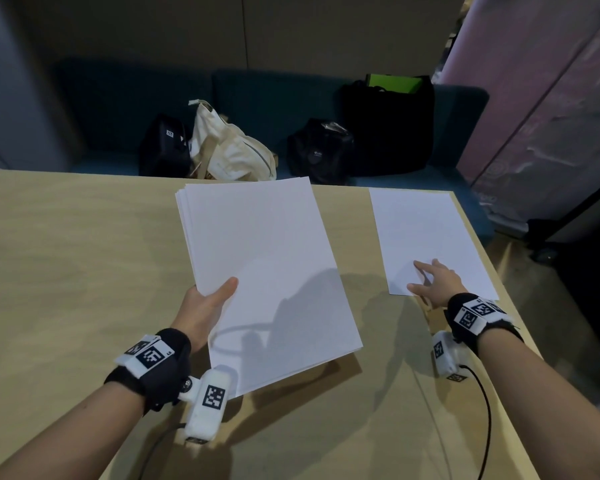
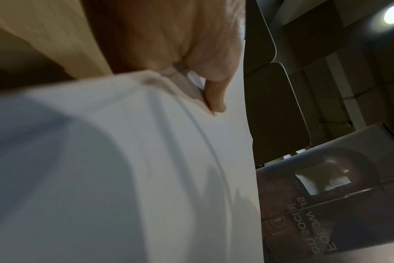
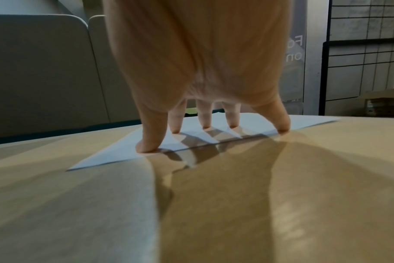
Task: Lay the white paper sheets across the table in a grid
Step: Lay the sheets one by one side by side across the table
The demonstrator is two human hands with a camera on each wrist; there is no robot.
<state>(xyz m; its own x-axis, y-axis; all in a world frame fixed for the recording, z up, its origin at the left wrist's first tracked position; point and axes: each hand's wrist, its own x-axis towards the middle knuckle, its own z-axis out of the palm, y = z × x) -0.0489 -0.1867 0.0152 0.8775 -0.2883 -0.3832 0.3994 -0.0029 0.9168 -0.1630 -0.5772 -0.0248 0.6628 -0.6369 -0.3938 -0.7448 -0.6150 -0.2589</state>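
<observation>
A stack of white paper sheets (image 1: 264,271) is held above the wooden table (image 1: 66,254) by my left hand (image 1: 208,303), thumb on top and fingers underneath at its left edge. The left wrist view shows that thumb (image 2: 214,96) pressing on the stack (image 2: 146,178). One single white sheet (image 1: 426,233) lies flat at the table's far right. My right hand (image 1: 433,282) rests on its near edge with straight, spread fingers. In the right wrist view the fingertips (image 3: 206,126) touch this sheet (image 3: 115,154) near its front edge.
Behind the table runs a dark bench (image 1: 291,98) with several bags: black ones (image 1: 163,147), a cream tote (image 1: 229,147), and a large black bag (image 1: 388,126). The table's right edge (image 1: 520,306) lies close to my right wrist. A cable (image 1: 485,410) trails from the wrist camera.
</observation>
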